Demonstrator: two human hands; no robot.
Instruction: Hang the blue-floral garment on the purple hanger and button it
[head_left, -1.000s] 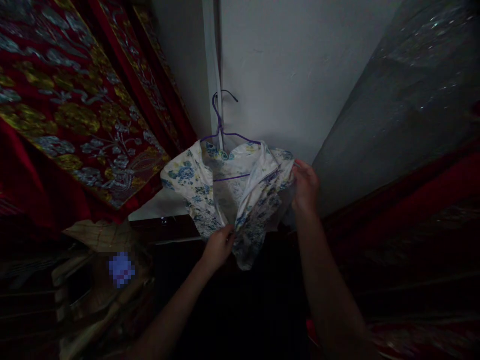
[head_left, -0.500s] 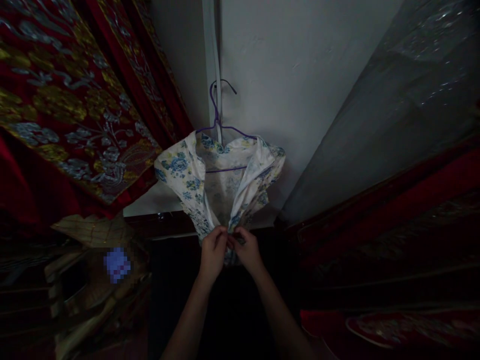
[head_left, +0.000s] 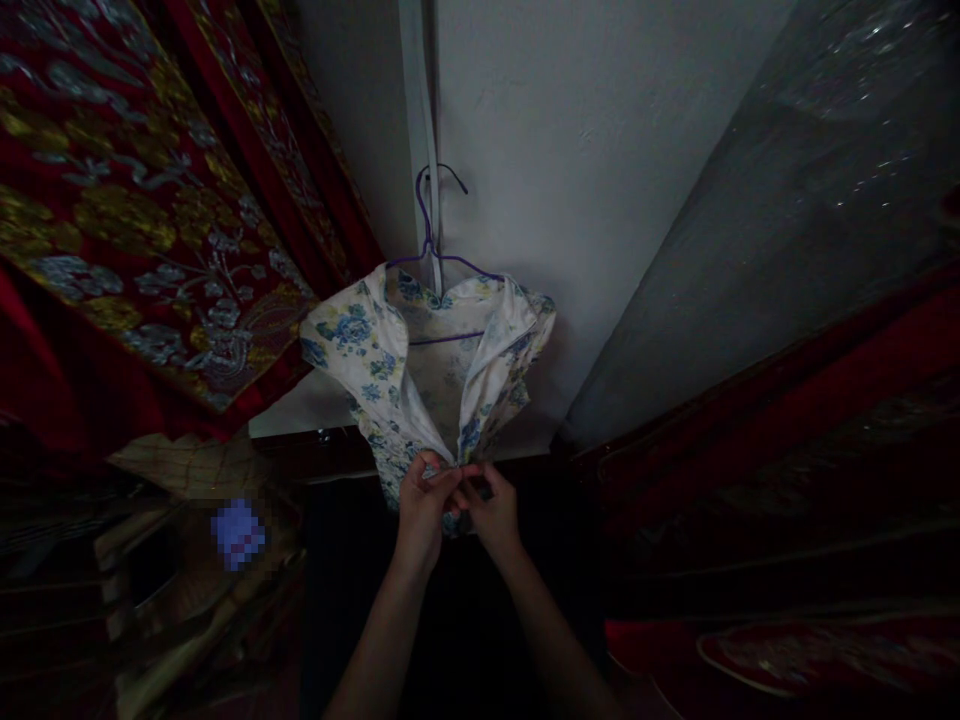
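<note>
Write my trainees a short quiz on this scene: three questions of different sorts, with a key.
1. True or false: The left hand and right hand are together at the front opening of the floral garment.
2. What colour is the hanger? a) yellow b) purple c) orange
3. Fill in the blank: The embroidered cloth at picture left has gold and silvery patterns on a ____ ground.

Key: 1 true; 2 b; 3 red
</note>
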